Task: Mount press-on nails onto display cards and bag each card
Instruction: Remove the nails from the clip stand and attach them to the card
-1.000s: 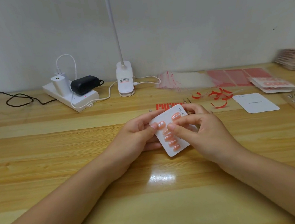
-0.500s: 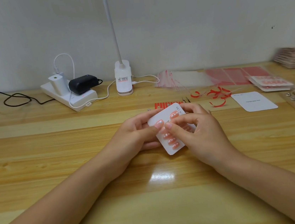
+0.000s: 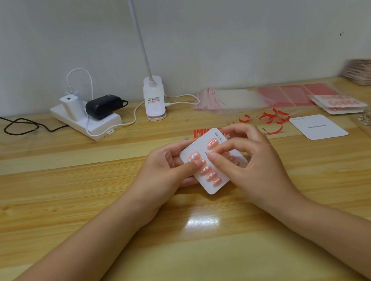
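The card looks light and thin but stiff enough to keep flat; it is best held by its bare edges, since the small glossy nails could pop off. It is white, with peach nails in rows, held above the table's middle. The left hand grips its left edge; the right hand pinches its face.

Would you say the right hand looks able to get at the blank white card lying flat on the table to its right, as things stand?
Probably yes, once freed: the right hand is pressing on the white display card with pink nails, but the blank white card lies uncovered with bare wooden table between.
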A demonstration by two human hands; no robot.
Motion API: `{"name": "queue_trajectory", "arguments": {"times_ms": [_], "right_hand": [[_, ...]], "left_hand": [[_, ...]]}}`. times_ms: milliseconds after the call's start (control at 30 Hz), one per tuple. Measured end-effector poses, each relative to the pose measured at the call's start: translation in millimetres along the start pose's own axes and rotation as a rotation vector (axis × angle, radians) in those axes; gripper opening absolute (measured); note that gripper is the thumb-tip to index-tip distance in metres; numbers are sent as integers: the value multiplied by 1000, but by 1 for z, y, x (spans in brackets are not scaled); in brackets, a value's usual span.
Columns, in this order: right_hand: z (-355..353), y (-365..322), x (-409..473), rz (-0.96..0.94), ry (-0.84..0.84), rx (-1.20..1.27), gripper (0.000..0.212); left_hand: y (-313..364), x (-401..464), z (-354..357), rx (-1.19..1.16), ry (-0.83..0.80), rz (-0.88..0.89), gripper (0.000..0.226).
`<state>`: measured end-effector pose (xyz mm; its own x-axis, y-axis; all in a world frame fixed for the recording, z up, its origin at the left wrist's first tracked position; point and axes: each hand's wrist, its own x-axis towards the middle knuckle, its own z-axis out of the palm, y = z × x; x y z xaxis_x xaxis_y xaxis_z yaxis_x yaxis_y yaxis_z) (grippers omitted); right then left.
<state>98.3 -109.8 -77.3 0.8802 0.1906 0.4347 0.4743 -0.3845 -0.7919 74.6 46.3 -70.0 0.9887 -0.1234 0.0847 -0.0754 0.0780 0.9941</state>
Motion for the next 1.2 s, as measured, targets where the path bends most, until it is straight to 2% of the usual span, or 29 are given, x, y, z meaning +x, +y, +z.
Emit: {"name": "queue_trajectory", "arguments": {"times_ms": [133, 267, 400, 567, 700, 967, 1100, 1200], "right_hand": [[-8, 3, 5, 42, 35, 90, 11], [-10, 7, 7, 164, -47, 175, 9], [-10, 7, 7, 151, -68, 209, 15], [-12, 6, 7, 188, -37, 355, 12], [-14, 6, 8, 199, 6, 444, 10], [-13, 5, 9, 185, 29, 443, 9], [-12, 5, 8, 119, -8, 306, 29], [-12, 6, 7, 73, -23, 283, 30]], "left_hand": [[2, -2, 1, 14, 13, 1, 34], [3, -3, 2, 10, 8, 16, 34], [2, -4, 1, -6, -10, 15, 34], [4, -2, -7, -97, -35, -60, 47], [5, -1, -7, -90, -96, -111, 43], [4, -3, -6, -49, -98, -130, 37], [7, -3, -4, -39, -72, -147, 37], [7, -2, -1, -3, -25, -152, 32]]}}
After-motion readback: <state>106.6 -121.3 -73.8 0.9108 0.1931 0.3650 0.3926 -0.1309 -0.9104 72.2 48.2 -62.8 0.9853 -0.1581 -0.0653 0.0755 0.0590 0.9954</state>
